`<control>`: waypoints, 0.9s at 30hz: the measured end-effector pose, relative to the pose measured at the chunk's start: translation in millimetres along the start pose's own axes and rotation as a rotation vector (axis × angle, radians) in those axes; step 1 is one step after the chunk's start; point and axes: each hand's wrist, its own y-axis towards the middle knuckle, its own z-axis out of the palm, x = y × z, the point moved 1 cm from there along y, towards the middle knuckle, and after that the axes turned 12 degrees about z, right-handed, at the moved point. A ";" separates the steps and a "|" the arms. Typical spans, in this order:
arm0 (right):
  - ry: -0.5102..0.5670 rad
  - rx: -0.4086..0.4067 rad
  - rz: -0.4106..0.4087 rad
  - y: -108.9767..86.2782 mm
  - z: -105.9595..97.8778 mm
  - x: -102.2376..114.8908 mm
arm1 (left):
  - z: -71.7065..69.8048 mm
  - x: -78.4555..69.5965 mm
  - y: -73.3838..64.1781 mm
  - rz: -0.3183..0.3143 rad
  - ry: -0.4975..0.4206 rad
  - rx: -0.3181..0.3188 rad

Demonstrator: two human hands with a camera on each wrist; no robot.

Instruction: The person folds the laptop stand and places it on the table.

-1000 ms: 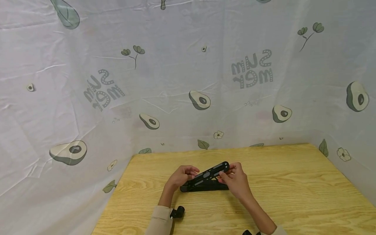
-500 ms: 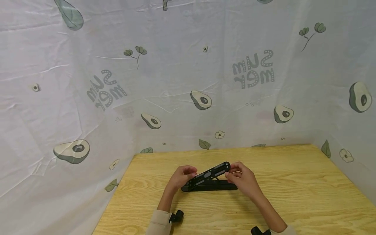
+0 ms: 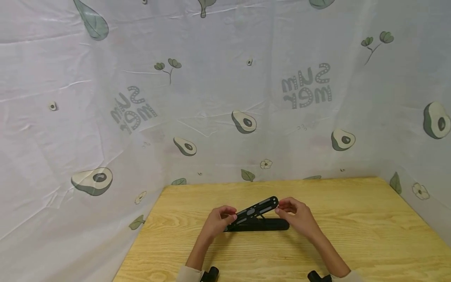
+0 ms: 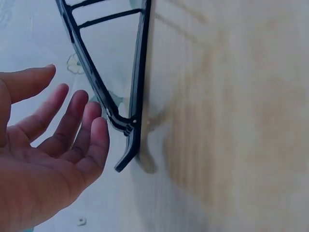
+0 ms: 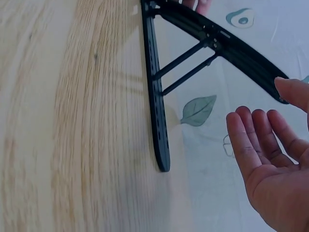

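A black folding laptop stand (image 3: 251, 211) rests on the wooden table, opened into a wedge. Its long base (image 3: 273, 224) lies flat, and the hinged upper arm slopes up to the right. In the right wrist view two thin struts (image 5: 186, 60) prop up that arm. By the hinged end on the left is my left hand (image 3: 215, 223); the left wrist view shows its fingers (image 4: 99, 140) loosely bent with a gap to the stand. At the raised end, my right hand (image 3: 301, 217) has its thumb (image 5: 294, 92) beside the tip; whether they touch I cannot tell. Its other fingers are apart from the stand.
Wood-grain tabletop (image 3: 352, 219) spreads around the stand. A pale curtain (image 3: 211, 86) printed with avocados and leaves hangs behind the table and along both sides. Black camera mounts (image 3: 210, 274) sit at the wrists.
My right hand has drawn back to the right from the raised arm, baring the base's right end. My left hand has shifted slightly over the hinged end. The stand keeps its wedge shape.
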 end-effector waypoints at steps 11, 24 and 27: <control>-0.054 0.005 -0.027 12.7 -5.3 -21.7 | 10.9 -7.4 -21.5 -0.043 -0.025 0.032; -0.190 0.125 0.033 18.2 -4.5 -29.0 | 5.3 -15.5 -27.9 -0.114 0.080 0.037; -0.198 0.164 0.030 20.3 -2.8 -29.7 | 4.2 -17.0 -27.4 -0.117 0.065 0.033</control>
